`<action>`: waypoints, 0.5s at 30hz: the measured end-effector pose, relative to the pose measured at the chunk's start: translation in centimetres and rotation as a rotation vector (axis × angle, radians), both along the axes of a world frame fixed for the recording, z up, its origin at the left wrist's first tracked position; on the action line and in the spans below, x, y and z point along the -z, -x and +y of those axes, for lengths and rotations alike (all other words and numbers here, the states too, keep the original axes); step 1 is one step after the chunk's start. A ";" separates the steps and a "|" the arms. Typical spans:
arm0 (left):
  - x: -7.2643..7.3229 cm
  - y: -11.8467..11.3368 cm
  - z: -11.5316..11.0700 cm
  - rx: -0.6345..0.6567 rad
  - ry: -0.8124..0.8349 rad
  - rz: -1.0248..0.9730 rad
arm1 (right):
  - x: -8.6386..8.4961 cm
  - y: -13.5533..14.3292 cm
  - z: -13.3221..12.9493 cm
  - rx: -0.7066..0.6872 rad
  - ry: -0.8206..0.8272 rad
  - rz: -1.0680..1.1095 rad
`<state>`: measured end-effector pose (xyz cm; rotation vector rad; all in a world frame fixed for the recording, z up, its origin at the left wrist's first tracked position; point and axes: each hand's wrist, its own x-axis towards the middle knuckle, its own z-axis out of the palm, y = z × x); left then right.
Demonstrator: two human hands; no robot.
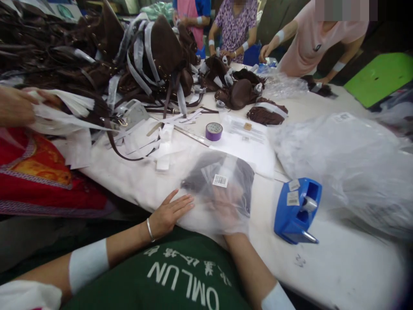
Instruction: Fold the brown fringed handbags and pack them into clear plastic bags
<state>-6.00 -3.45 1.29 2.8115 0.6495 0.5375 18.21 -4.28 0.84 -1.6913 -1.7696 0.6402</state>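
Observation:
A dark, folded leather-like bag [200,174] lies inside a clear plastic bag [206,221] on the table in front of me. A white barcode label [220,180] is on the plastic. My left hand [167,215] rests at the plastic bag's left edge, fingers stretched out and nothing gripped. Through the plastic shows my right hand [227,204], reaching in from the bag's near end beside the dark bag. The plastic blurs its fingers, so I cannot tell whether they grip anything.
A blue tape dispenser [284,211] stands on the right, near a heap of clear plastic bags [342,159]. Purple tape roll [214,131], paper strips [166,142] and piled brown bags [164,47] lie beyond. At left, another person's hand [19,105] holds white strips; several co-workers stand across.

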 end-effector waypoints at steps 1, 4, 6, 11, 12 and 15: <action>0.4 0.7 -0.1 -0.002 -0.006 0.016 | 0.4 0.0 0.4 -0.003 -0.030 -0.058; 1.0 2.2 -0.5 -0.014 -0.011 0.060 | 1.6 0.2 0.1 -0.018 -0.116 -0.198; 1.0 2.8 -0.5 -0.029 0.002 0.103 | 2.6 0.1 -1.8 -0.050 -0.129 -0.206; 1.6 3.2 0.1 0.050 0.133 0.214 | 4.3 -1.6 -10.1 -0.182 -0.076 -0.160; 1.8 3.2 0.2 0.092 0.180 0.237 | 4.2 -2.1 -11.5 -0.192 -0.052 -0.141; 2.0 3.1 0.5 0.178 0.314 0.297 | 2.3 -3.1 -14.1 -0.233 0.097 -0.070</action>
